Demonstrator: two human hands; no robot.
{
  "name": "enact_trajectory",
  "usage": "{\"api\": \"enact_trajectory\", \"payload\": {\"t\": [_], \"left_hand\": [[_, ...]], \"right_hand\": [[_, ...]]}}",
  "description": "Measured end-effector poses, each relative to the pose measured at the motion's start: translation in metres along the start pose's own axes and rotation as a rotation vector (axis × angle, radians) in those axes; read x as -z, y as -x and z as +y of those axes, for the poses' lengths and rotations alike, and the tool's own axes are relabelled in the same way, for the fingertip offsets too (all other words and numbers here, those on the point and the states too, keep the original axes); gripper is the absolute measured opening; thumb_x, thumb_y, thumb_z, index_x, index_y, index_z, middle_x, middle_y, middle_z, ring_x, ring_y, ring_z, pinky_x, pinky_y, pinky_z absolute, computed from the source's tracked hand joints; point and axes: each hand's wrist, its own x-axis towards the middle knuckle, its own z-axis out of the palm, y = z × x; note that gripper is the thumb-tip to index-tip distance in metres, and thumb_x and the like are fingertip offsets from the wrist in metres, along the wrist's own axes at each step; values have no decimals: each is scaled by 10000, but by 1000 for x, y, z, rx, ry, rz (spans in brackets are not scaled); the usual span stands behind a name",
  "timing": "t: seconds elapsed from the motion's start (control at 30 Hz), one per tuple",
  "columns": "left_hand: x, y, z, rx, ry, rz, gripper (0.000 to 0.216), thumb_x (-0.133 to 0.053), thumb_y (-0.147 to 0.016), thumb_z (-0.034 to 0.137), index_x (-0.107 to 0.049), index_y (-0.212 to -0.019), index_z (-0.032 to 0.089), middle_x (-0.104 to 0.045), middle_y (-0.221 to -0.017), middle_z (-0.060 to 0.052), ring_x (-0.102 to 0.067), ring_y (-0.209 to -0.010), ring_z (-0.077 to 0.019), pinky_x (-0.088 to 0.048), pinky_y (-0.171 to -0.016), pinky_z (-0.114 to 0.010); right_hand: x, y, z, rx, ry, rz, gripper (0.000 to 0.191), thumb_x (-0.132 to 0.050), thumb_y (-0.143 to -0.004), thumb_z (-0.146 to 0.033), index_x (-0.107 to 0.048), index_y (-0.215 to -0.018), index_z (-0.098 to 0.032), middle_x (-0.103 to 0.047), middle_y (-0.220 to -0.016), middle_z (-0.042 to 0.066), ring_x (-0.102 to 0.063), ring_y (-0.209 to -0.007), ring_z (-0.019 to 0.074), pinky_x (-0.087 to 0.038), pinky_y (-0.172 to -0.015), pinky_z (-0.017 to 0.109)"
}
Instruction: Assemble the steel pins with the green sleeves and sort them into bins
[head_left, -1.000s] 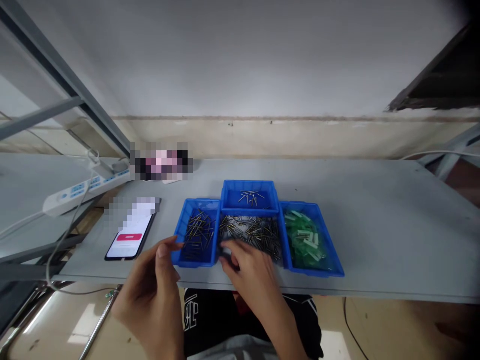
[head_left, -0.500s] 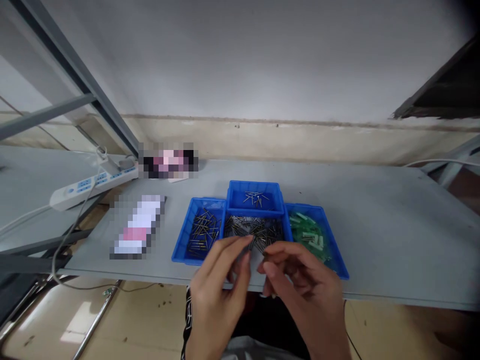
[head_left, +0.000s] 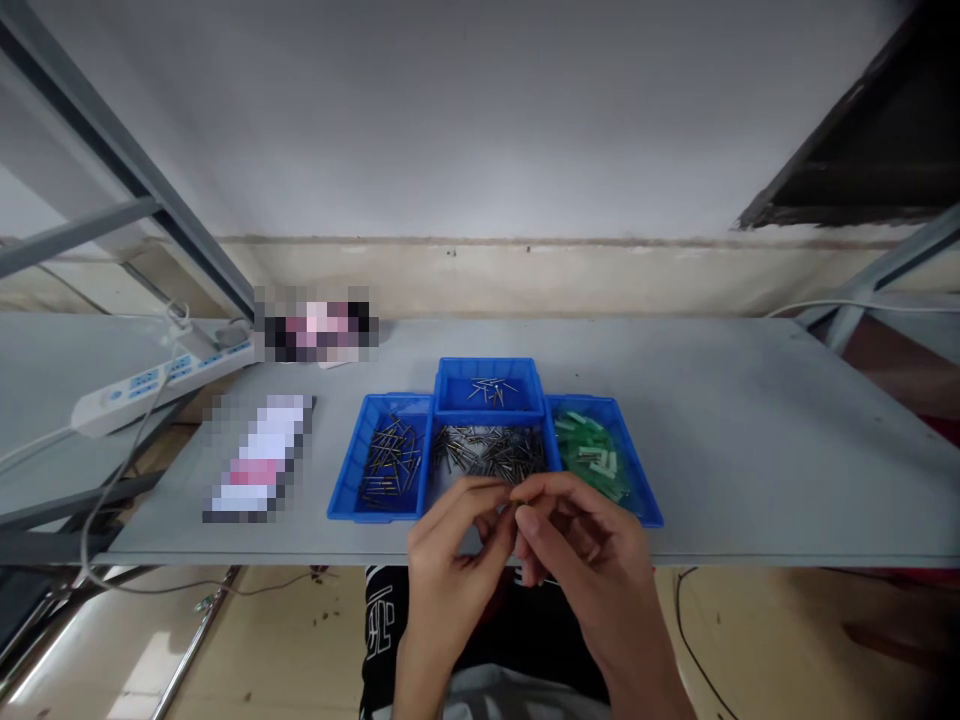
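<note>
My left hand [head_left: 457,560] and my right hand [head_left: 585,550] meet fingertip to fingertip at the front edge of the blue trays. Both are closed in a pinch around thin metal pins, mostly hidden by the fingers; only a small brownish bit shows between them. Just behind them, the middle blue tray [head_left: 430,470] contains a heap of dark metal pins [head_left: 502,452]. The left blue tray [head_left: 346,480] holds thin pins with brassy parts [head_left: 391,455]. Small green and whitish pieces [head_left: 592,455] in green plastic fill the right blue tray [head_left: 641,490].
A smaller blue tray [head_left: 487,365] at the back has a few silvery pins [head_left: 491,388]. To the left lie a blurred phone-like object [head_left: 259,455], a blurred pink and black item [head_left: 322,330] and a white power strip [head_left: 150,385] with cables. Grey metal posts [head_left: 127,150] frame the grey table [head_left: 750,450].
My hands have come together; the pins showing between my fingers before are now mostly covered. The view has shifted, so the trays appear slightly further left.
</note>
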Motion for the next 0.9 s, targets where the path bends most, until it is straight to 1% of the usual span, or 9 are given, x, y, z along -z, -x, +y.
{"api": "enact_trajectory", "payload": {"t": [0.1,0.17,0.33,0.47,0.53,0.6,0.7,0.8,0.9], "left_hand": [[-4,-2,3,11,-27,32,141,-721,-983,84,-774,-978,215,-757,-858,1,-665,-649,-121,-560,-611,-223],[-7,-4,5,-1,-33,53,145,-732,-981,83,-781,-1005,218,-743,-832,13,-641,-627,-111,-554,-607,-212],[-9,-5,4,-11,-46,69,166,-745,-987,78,-783,-1026,235,-768,-892,20,-667,-667,-99,-557,-641,-196],[-8,1,2,35,-79,62,164,-734,-1010,96,-781,-1027,251,-792,-957,20,-710,-732,-103,-554,-660,-200],[-6,4,2,47,-138,82,156,-731,-1026,118,-788,-1067,258,-803,-991,13,-722,-757,-112,-561,-685,-217],[0,4,3,42,-238,141,149,-734,-1034,145,-796,-1104,260,-809,-1017,4,-733,-795,-129,-562,-709,-240],[19,1,3,47,-424,302,115,-771,-1023,210,-818,-1115,261,-807,-1004,3,-721,-788,-145,-546,-720,-272],[45,-2,0,157,-569,438,131,-793,-1016,319,-840,-1124,261,-783,-941,13,-664,-701,-143,-512,-708,-299],[64,-3,-4,293,-696,477,213,-781,-1015,421,-854,-1165,289,-766,-885,19,-639,-680,-158,-464,-682,-314]], "right_hand": [[3,-1,0,29,19,-1,128,-771,-1050,-389,-802,-1101,-276,-681,-758,-30,-666,-641,110,-575,-605,195],[5,-3,-1,44,7,2,152,-740,-1075,-399,-797,-1161,-288,-685,-782,-27,-660,-669,113,-569,-624,200],[7,-7,-2,57,-14,8,170,-707,-1097,-415,-803,-1144,-284,-682,-771,-24,-638,-684,114,-543,-638,209],[9,-6,2,50,-10,13,163,-701,-1101,-407,-805,-1146,-290,-682,-763,-30,-640,-675,109,-539,-638,206],[7,-6,4,52,-12,29,169,-696,-1102,-408,-805,-1123,-281,-682,-755,-29,-640,-671,109,-532,-636,205],[3,-7,6,59,-12,52,189,-688,-1103,-420,-802,-1094,-269,-675,-735,-30,-631,-656,111,-522,-626,208],[-8,-12,8,72,52,93,235,-651,-1109,-439,-794,-1080,-255,-657,-703,-32,-619,-638,121,-507,-614,220],[-19,-14,12,106,277,60,233,-623,-1100,-399,-791,-1083,-239,-667,-715,-22,-625,-647,138,-473,-592,234],[-26,-15,23,189,531,-23,191,-618,-1067,-304,-785,-1104,-220,-692,-732,-19,-612,-612,141,-454,-611,260]]}}
